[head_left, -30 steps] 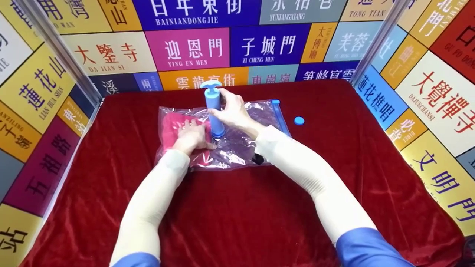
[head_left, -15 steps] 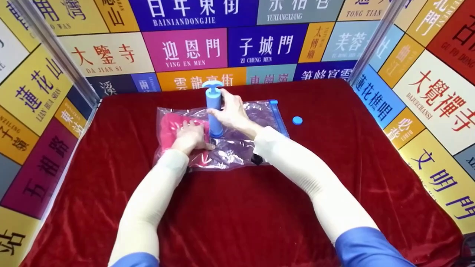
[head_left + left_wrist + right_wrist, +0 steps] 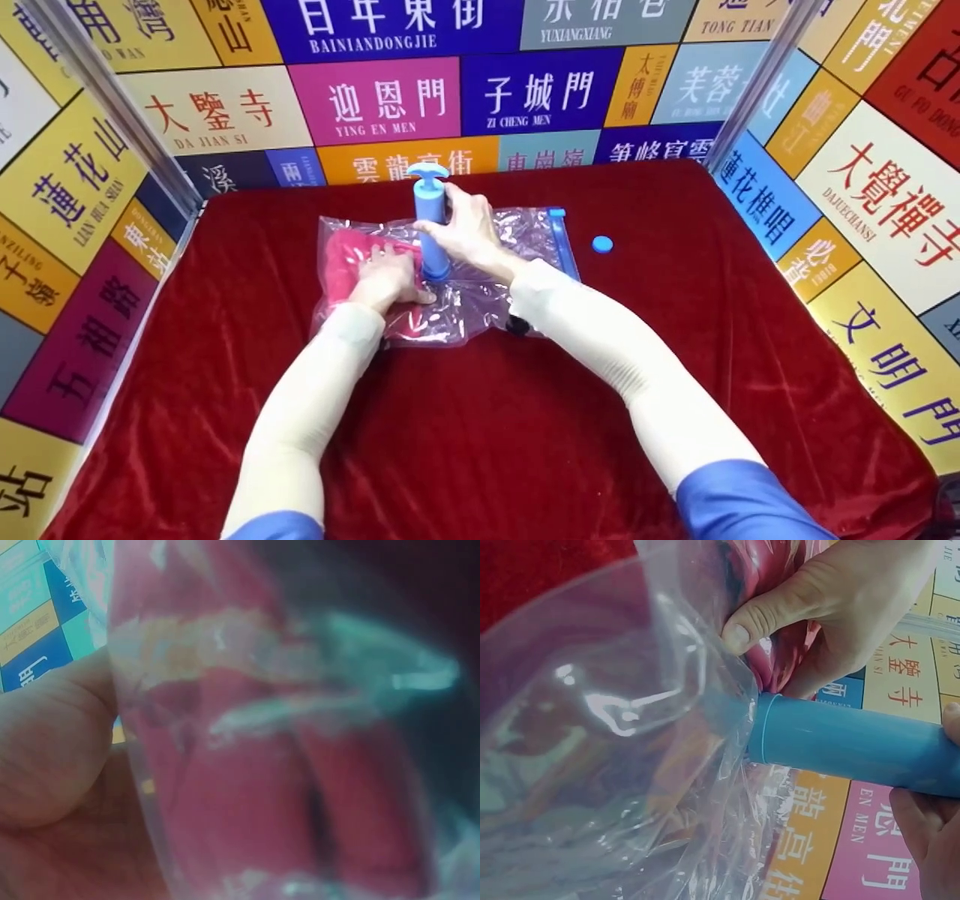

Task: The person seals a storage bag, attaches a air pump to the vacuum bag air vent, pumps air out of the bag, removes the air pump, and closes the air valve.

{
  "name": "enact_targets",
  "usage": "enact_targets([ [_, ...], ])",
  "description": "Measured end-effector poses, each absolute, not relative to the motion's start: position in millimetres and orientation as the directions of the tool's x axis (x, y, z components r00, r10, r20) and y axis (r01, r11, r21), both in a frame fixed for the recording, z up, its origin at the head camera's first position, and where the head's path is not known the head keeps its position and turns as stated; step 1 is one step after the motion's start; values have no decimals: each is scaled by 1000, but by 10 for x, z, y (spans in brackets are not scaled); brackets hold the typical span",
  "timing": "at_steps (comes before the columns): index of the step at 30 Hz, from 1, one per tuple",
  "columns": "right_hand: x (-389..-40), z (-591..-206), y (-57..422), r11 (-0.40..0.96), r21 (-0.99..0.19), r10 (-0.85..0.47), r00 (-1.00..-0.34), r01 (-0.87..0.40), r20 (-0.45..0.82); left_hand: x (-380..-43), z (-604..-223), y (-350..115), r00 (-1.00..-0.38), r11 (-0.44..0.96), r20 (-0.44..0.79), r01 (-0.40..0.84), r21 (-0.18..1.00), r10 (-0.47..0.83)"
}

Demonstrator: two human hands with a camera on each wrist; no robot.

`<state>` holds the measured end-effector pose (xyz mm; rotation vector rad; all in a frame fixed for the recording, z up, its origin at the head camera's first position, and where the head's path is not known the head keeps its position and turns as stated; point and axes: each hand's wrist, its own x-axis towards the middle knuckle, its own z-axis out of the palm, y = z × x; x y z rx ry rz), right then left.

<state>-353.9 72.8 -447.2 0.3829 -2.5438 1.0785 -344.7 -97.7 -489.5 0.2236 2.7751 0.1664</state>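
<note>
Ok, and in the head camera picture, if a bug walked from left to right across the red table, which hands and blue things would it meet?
Left hand → blue pump → right hand → blue strip on the bag's edge → round blue cap.

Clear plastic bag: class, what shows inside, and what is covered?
A pink bundle. In the head view, the left hand hides part of it; the right sleeve covers some of the bag.
</note>
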Motion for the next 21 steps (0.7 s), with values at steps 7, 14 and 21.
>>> enact_targets([
  [7,-3592,-4450,784,608,-679,-185,-905,-411,382,-3478,-4850,-1001,-925,982,-348,102,158,152],
  [14,-3614,-4379,887,589,-699,-245,-914,-406,324,-3503,-4779,-991,-971,934,-172,97,345,164],
  [21,-3639,-4211,964,542,-742,-276,-918,-394,285,-3571,-4630,-878,-969,731,145,247,636,201],
])
